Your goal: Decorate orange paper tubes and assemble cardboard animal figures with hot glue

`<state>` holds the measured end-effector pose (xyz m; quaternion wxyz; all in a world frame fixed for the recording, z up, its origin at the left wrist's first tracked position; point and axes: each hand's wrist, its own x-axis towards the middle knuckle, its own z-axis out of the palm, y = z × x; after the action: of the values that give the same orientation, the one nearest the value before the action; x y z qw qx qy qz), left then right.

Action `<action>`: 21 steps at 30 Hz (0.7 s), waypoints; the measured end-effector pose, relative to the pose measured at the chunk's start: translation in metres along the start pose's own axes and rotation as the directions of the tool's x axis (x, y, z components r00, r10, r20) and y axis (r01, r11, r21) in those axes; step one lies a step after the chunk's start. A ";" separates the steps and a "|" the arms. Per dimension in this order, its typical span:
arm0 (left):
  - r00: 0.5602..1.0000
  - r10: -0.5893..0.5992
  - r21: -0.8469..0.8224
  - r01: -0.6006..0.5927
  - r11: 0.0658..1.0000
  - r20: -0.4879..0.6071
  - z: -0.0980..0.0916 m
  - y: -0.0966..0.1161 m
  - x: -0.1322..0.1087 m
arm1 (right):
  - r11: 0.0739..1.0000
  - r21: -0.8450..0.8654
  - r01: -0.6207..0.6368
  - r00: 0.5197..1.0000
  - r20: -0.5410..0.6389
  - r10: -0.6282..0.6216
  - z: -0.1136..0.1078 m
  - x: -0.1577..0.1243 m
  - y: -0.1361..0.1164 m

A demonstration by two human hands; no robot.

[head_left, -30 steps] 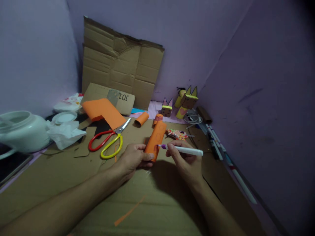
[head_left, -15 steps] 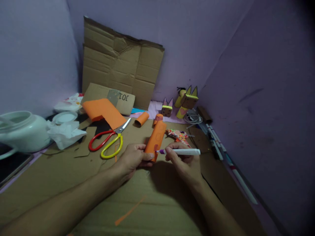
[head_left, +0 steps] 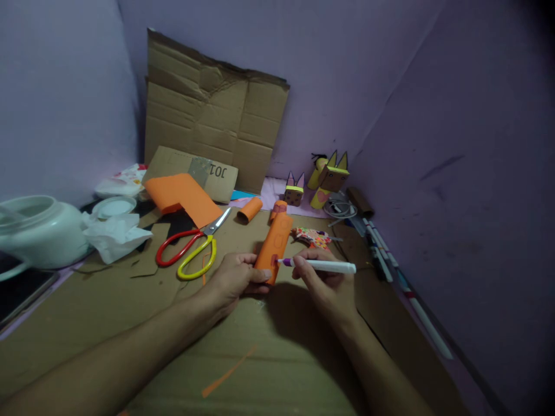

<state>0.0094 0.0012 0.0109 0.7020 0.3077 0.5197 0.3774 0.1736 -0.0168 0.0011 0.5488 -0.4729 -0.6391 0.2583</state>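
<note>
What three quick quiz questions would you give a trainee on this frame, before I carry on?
1. True or false: the left hand grips the near end of the orange roll.
2. Multiple choice: the right hand holds A) a ruler, B) a white marker, C) a brush.
3. Short answer: which tool with one red and one yellow handle lies on the cardboard to the left of the roll?

Key: 1 true. 2 B; its purple tip touches the roll near the left thumb. 3 the scissors, lying untouched.
</note>
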 end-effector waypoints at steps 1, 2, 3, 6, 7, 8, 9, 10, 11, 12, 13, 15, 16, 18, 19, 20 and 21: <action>1.000 -0.001 -0.001 0.001 1.000 0.002 0.000 0.000 0.000 | 1.000 0.001 -0.006 1.000 0.006 0.006 0.000 0.000 0.000; 1.000 -0.004 -0.001 0.004 1.000 0.003 0.000 0.000 0.000 | 1.000 0.002 -0.013 1.000 0.010 0.013 0.000 0.000 0.000; 1.000 -0.010 0.000 0.010 1.000 0.002 0.000 0.000 0.000 | 1.000 0.001 -0.019 1.000 0.014 0.019 0.000 0.000 0.001; 1.000 -0.018 0.001 0.018 1.000 0.002 0.000 0.000 -0.001 | 0.999 0.002 -0.037 0.999 0.021 0.037 0.001 -0.001 0.001; 1.000 -0.016 -0.003 0.016 1.000 0.005 0.000 0.000 -0.001 | 0.999 0.004 -0.043 0.999 0.018 0.043 0.001 -0.001 0.001; 1.000 -0.012 -0.007 0.013 1.000 0.007 -0.001 0.000 -0.001 | 0.999 0.003 -0.046 0.999 0.013 0.046 0.001 0.000 0.001; 1.000 -0.009 -0.010 0.010 1.000 0.009 -0.001 0.000 -0.001 | 0.999 -0.005 -0.045 0.999 0.005 0.045 0.001 0.000 0.000; 1.000 -0.008 -0.012 0.008 1.000 0.010 -0.001 0.000 0.000 | 0.999 -0.014 -0.041 0.999 -0.007 0.041 0.000 0.000 0.000; 1.000 -0.007 -0.013 0.007 1.000 0.008 -0.001 0.000 0.000 | 0.999 -0.023 -0.034 0.999 -0.020 0.034 0.000 0.000 -0.001; 1.000 -0.005 -0.013 0.005 1.000 0.007 -0.001 -0.001 0.000 | 0.999 -0.030 -0.026 0.999 -0.031 0.025 0.000 0.001 -0.002; 1.000 -0.003 -0.010 0.003 1.000 0.008 -0.001 -0.001 0.000 | 0.999 -0.034 -0.019 0.999 -0.043 0.017 0.000 0.001 -0.003; 1.000 -0.004 -0.004 0.004 1.000 0.009 -0.001 -0.001 0.000 | 0.999 -0.037 -0.012 0.998 -0.055 0.010 0.000 0.002 -0.004; 1.000 -0.006 -0.001 0.006 1.000 0.010 -0.001 0.000 0.000 | 0.999 -0.039 -0.011 0.998 -0.056 0.009 0.000 0.002 -0.004; 1.000 -0.014 0.003 0.014 1.000 0.008 -0.001 0.000 0.000 | 0.999 -0.039 -0.015 0.998 -0.056 0.013 0.000 0.003 -0.004; 1.000 -0.018 0.005 0.018 1.000 0.005 0.000 0.001 0.000 | 0.999 -0.036 -0.016 0.998 -0.054 0.014 0.000 0.003 -0.004; 1.000 -0.022 0.005 0.022 1.000 0.001 0.000 0.001 0.000 | 0.999 -0.032 -0.017 0.999 -0.048 0.015 0.000 0.002 -0.004; 1.000 -0.023 0.005 0.023 1.000 0.000 0.000 0.002 0.000 | 0.999 -0.027 -0.018 0.999 -0.041 0.016 0.000 0.002 -0.003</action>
<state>0.0088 0.0020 0.0126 0.7053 0.3035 0.5243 0.3681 0.1726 -0.0160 0.0049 0.5530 -0.4909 -0.6272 0.2446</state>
